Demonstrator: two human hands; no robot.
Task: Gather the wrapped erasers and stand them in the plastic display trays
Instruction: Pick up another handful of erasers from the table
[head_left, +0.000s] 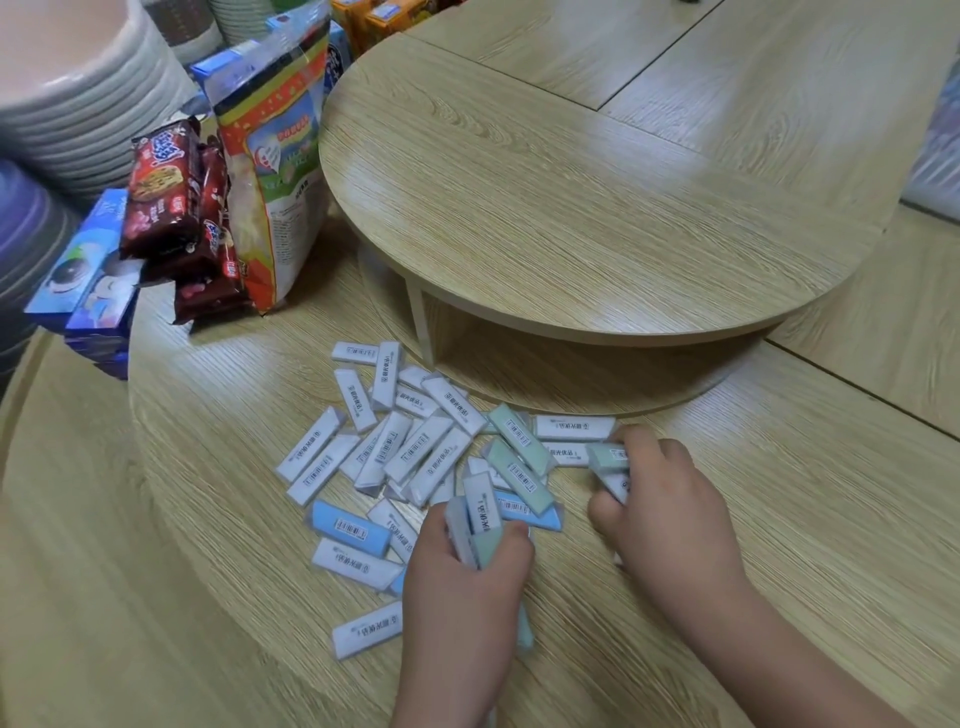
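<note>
Head view: the wrapped erasers (415, 452) lie in a loose heap on the wooden counter (208, 519), in the lower middle of the frame. Most are white with printed labels and barcodes. A few are pale green, and a blue eraser (348, 527) sits at the heap's lower left edge. One white eraser (369, 629) lies apart, below the heap and just left of the left wrist.

The left grip (467, 566) is at the heap's lower edge, its fingers curled round a bundle of erasers (475, 525) that sticks up out of the fist, white and green ones together. The right grip (670, 509) is at the heap's right edge, clamped on a green eraser (608, 457), with a white one pressed just beneath it under the fingers.

Behind the heap, a raised round shelf (571, 208) of the same wood fills the upper middle of the frame. In the upper left stand red cookie packs (161, 197), a tall snack bag (270, 156) and blue boxes (83, 280), with a stack of bowls (78, 78) in the far corner.
</note>
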